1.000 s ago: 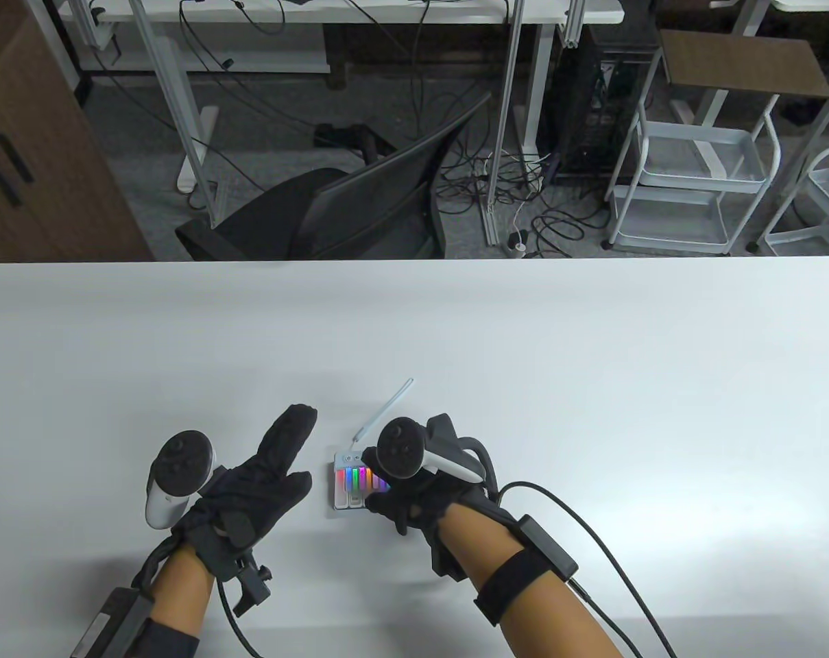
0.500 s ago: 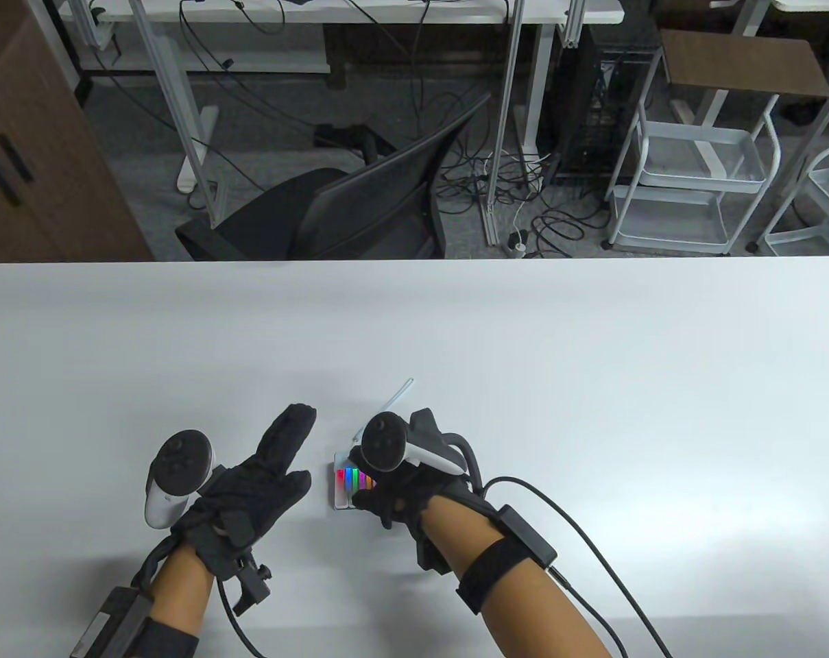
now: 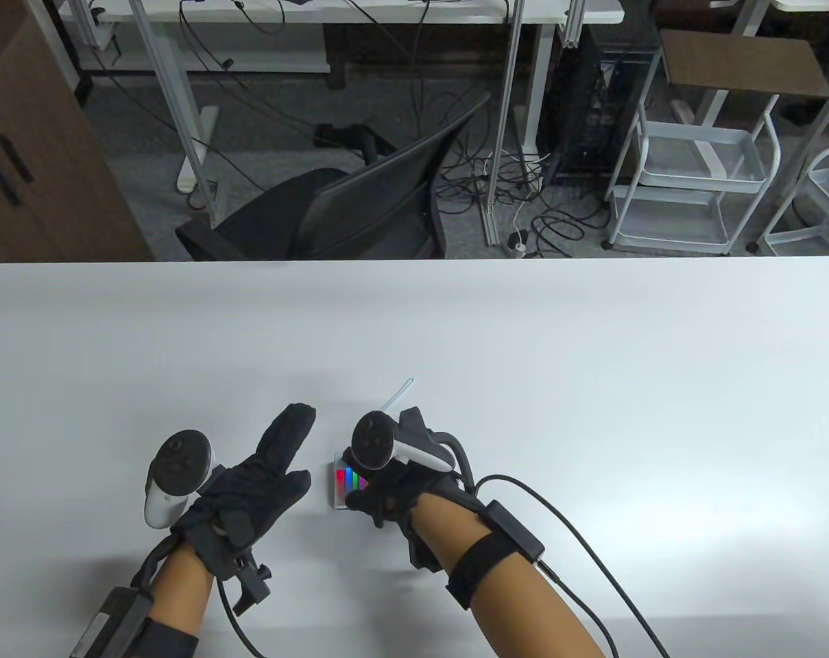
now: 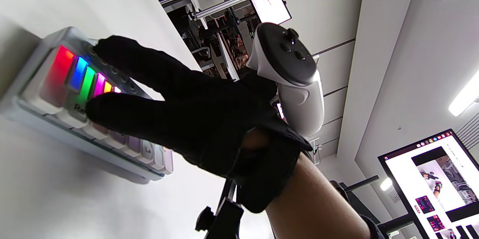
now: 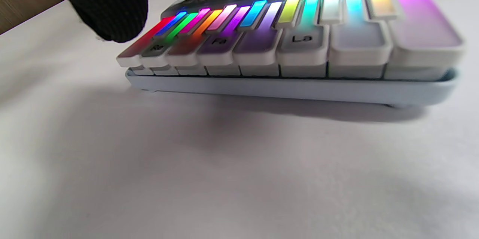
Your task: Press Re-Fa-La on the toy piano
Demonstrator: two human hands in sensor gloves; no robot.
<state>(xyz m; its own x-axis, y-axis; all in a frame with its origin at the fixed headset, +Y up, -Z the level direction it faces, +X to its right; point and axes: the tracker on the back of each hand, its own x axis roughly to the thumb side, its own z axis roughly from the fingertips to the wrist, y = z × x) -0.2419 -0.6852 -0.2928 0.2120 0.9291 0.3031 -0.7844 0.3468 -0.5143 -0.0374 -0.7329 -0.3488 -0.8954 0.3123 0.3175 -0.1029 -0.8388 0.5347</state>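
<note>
The toy piano (image 3: 340, 484) lies on the white table (image 3: 524, 356), its keys lit in rainbow colours. In the right wrist view the piano (image 5: 299, 48) shows keys marked Re (image 5: 159, 49), Fa (image 5: 218, 40) and La (image 5: 302, 39). My right hand (image 3: 363, 497) hovers over the piano and hides most of it. In the left wrist view the right hand (image 4: 179, 108) has two fingers stretched out, the lower fingertip (image 4: 95, 112) at the Re key; I cannot tell whether it presses. My left hand (image 3: 277, 459) rests flat and open on the table, left of the piano.
A thin clear rod (image 3: 397, 396) sticks out from the piano's back, away from me. A black office chair (image 3: 345, 205) stands beyond the table's far edge. A cable (image 3: 579, 541) trails from my right wrist across the table.
My right hand has moved left along the piano and now covers more of the keys. My left hand has not moved.
</note>
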